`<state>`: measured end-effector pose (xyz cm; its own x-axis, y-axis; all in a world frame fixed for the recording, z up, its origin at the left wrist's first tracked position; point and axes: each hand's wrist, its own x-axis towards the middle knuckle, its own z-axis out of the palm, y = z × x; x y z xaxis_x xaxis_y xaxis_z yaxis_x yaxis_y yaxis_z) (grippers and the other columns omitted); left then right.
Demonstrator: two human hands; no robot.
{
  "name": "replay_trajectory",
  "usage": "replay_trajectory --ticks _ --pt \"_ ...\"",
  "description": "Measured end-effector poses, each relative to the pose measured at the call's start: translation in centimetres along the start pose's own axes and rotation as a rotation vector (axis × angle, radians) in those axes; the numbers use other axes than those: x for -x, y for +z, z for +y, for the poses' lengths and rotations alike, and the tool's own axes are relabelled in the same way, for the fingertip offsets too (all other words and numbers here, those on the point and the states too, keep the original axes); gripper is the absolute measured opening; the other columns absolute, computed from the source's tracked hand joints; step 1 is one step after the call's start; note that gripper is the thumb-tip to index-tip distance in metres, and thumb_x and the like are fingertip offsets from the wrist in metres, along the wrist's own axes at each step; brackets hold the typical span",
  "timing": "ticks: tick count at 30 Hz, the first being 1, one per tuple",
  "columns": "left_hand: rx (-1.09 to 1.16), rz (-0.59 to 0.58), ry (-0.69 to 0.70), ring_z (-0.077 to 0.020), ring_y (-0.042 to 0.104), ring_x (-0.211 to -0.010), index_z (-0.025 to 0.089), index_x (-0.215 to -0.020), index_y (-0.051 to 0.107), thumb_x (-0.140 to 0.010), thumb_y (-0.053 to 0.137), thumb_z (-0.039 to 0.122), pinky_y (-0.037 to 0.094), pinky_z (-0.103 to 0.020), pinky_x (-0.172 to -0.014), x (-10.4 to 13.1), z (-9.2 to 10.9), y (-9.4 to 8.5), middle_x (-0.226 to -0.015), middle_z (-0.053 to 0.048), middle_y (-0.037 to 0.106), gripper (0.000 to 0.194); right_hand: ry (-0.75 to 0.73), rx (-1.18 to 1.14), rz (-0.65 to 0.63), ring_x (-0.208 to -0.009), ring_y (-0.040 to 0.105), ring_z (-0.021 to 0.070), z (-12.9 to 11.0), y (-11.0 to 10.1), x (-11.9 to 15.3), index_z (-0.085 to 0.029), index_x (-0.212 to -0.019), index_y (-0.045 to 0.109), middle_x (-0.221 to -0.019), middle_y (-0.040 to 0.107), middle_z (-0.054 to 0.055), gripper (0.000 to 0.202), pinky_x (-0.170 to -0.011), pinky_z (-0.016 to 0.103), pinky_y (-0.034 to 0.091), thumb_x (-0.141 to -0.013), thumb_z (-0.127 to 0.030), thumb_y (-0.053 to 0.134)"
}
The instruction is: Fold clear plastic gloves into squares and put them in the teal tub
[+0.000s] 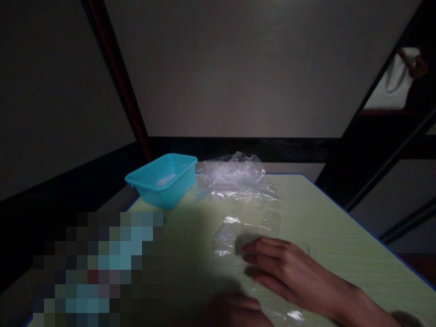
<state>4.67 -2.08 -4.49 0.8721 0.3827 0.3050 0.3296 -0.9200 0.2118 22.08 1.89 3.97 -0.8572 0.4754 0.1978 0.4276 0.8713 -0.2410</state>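
Note:
A clear plastic bag (226,238) lies spread on the pale green table, running from the middle down toward the near edge. On it rests my right hand (282,265), palm down, fingers stretched to the left and slightly apart. My left hand (240,311) is at the bottom edge, dark, blurred and partly cut off, close to the near part of the bag. Its fingers are too unclear to show what they hold, if anything. Behind the spread bag sits a crumpled heap of clear plastic bags (238,177).
A turquoise plastic basin (170,195) stands at the table's back left corner, with something whitish inside. Pixelation hides the left side of the table. The tabletop (327,222) has a blue edge. Grey panels surround it, and a white bag (395,84) hangs at upper right.

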Motion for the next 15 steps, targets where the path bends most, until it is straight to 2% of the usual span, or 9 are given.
replay_trajectory --ticks 3,6,9,15 --pt "-0.019 0.062 0.016 -0.0092 0.059 -0.079 0.02 -0.075 0.059 -0.085 0.054 0.028 0.044 -0.02 -0.07 -0.2 -0.4 -1.6 -0.091 0.005 0.068 0.014 0.102 0.057 -0.005 -0.086 0.057 0.022 0.4 0.6 -0.2 -0.014 -0.091 0.062 -0.092 0.062 0.009 0.017 -0.076 0.037 0.049 -0.081 -0.027 0.056" --pt "-0.093 0.088 0.052 -0.0131 0.054 -0.104 0.018 -0.09 0.059 -0.085 0.053 0.031 0.042 -0.024 -0.085 -0.3 -0.7 -2.9 -0.111 0.003 0.064 0.015 0.124 0.106 0.022 -0.08 0.055 0.0198 1.1 1.1 -0.4 -0.015 -0.076 0.061 -0.083 0.06 0.007 0.01 -0.071 0.033 0.048 -0.08 -0.018 0.053" --pt "-0.125 0.075 0.096 -0.0133 0.047 -0.115 0.018 -0.099 0.057 -0.089 0.047 0.029 0.038 -0.024 -0.093 -0.3 -0.5 -3.2 -0.119 0.004 0.06 0.017 0.158 0.2 0.087 -0.073 0.054 0.0179 1.9 1.3 -0.5 -0.016 -0.069 0.059 -0.077 0.058 0.005 0.018 -0.066 0.031 0.045 -0.081 -0.011 0.046" --pt "-0.023 0.015 0.134 -0.0105 0.044 -0.12 0.022 -0.105 0.056 -0.093 0.04 0.027 0.036 -0.021 -0.094 0.1 0.5 -3.0 -0.124 0.008 0.057 0.02 0.452 0.333 0.301 -0.063 0.057 0.0156 3.8 0.4 0.2 -0.016 -0.074 0.057 -0.077 0.058 0.005 0.017 -0.056 0.026 0.041 -0.082 -0.013 0.043"
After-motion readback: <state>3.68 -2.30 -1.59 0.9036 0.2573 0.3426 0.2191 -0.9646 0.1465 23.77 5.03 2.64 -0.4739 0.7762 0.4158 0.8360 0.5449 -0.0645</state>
